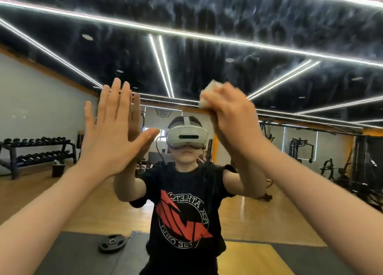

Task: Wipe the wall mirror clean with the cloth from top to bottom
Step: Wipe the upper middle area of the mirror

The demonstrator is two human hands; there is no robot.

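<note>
The mirror (207, 52) fills the whole view, and its glass at 12 o'clock is covered with grey smears and streaks over the reflected dark ceiling and light strips. Lower down the glass looks clearer and shows a gym room.

At 9 o'clock, in the reflection, a rack of dumbbells (39, 150) stands by the wall, and a weight plate (112, 243) lies on a grey mat at 7 o'clock.

The left hand (112, 133) is flat against the mirror, slightly left of center, its fingers straight and only a little apart, meeting its own reflection.

In the center is the reflected person in a black shirt with a headset (187, 136).

The right hand (230, 117), at about 1 o'clock, holds a small pale cloth (207, 94); the fingers are curled tight around it, pressing it on the glass.
</note>
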